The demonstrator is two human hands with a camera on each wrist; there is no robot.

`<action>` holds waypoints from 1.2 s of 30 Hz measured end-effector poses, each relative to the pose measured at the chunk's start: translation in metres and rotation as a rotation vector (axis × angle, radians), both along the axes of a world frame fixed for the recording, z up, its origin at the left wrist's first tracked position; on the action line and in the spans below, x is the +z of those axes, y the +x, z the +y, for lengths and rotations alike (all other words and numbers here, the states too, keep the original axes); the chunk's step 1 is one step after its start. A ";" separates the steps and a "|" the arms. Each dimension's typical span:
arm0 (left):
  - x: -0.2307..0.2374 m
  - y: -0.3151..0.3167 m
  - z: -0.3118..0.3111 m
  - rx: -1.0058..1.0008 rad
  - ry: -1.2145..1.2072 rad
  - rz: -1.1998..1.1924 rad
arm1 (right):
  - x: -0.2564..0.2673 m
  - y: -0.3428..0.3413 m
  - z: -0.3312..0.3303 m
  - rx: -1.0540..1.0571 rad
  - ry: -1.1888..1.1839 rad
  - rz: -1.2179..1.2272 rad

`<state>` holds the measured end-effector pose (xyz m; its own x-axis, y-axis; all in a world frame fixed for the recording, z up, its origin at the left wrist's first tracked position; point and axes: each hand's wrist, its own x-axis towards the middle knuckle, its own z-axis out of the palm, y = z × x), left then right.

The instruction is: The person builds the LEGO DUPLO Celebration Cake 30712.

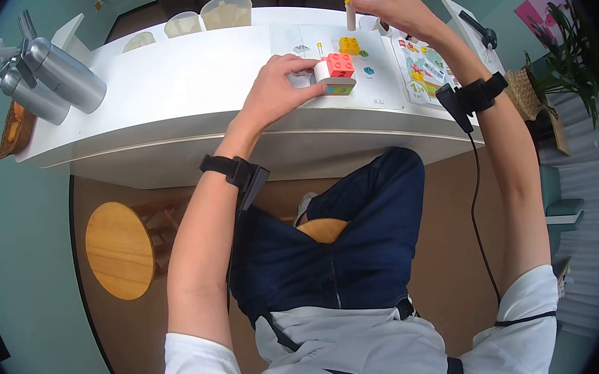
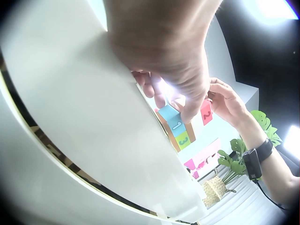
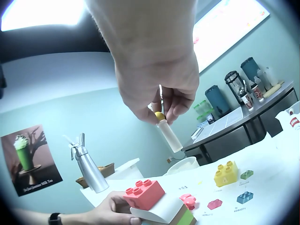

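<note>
Left hand grips blocks marked "1", "3"; right hand pinches tube.

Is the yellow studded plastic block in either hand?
No, the yellow studded block sits on the white printed sheet, apart from the left hand and right hand.

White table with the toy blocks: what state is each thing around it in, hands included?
Left hand: holding block stack
Right hand: pinching yellow-topped tube
Yellow-topped tube: raised off table
Red block: on top of block stack
Yellow block: separate, studs up
Metal bottles: upright
Plastic tub: uncovered
</note>
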<state>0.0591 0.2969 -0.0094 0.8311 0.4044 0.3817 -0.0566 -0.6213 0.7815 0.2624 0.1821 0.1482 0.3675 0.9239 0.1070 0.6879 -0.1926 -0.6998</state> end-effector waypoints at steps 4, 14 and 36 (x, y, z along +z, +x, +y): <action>0.001 -0.001 -0.001 0.013 0.007 -0.011 | -0.002 -0.004 -0.009 0.046 0.048 -0.039; 0.003 -0.001 -0.001 -0.002 0.011 0.019 | -0.015 0.013 -0.017 0.092 0.062 -0.132; 0.007 -0.003 -0.003 -0.004 -0.003 0.019 | -0.006 -0.016 -0.019 0.190 0.000 -0.123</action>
